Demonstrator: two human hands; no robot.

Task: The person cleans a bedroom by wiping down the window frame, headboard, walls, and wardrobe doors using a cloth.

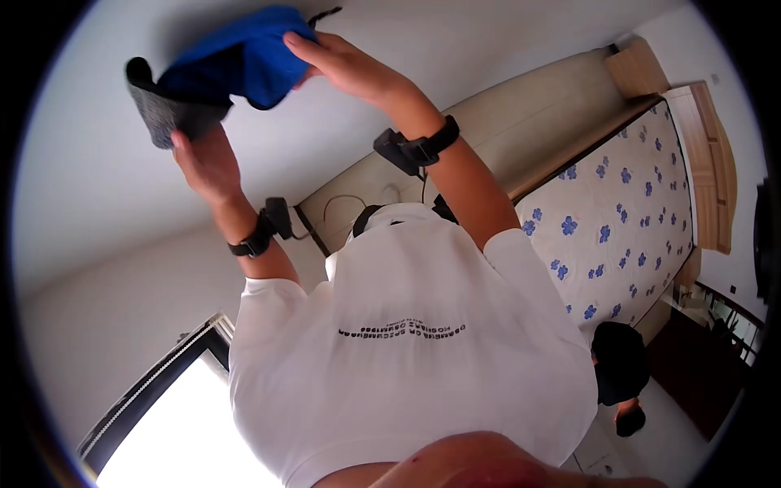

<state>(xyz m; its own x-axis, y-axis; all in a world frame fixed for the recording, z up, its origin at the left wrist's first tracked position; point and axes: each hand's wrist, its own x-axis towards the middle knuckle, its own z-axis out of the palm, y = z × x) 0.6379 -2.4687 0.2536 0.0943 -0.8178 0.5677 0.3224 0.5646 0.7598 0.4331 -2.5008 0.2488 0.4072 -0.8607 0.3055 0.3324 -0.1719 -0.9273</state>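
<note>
A blue and grey cloth piece is held up at the far left, in front of a big pale surface. The left hand pinches the grey end, with the tip of one finger or thumb on the front and the rest of the hand partly hidden behind the cloth. The right hand pinches the blue end, with its thumb on the side we see and its other fingers partly tucked behind. The cloth bends open in the middle like a little pocket, but its inside is too dark to tell what is in there. Its long way goes from the grey end, left and a bit nearer, to the blue end, right and a bit farther. A thin black strap pokes out past the blue end, to the right. Each wrist wears a black band with a small box on it, a left band and a right band. A white shirt fills the near middle. On the right is a bed with blue flowers on its cover, and by its near end is another person in black. A bright window is at the near left.
</note>
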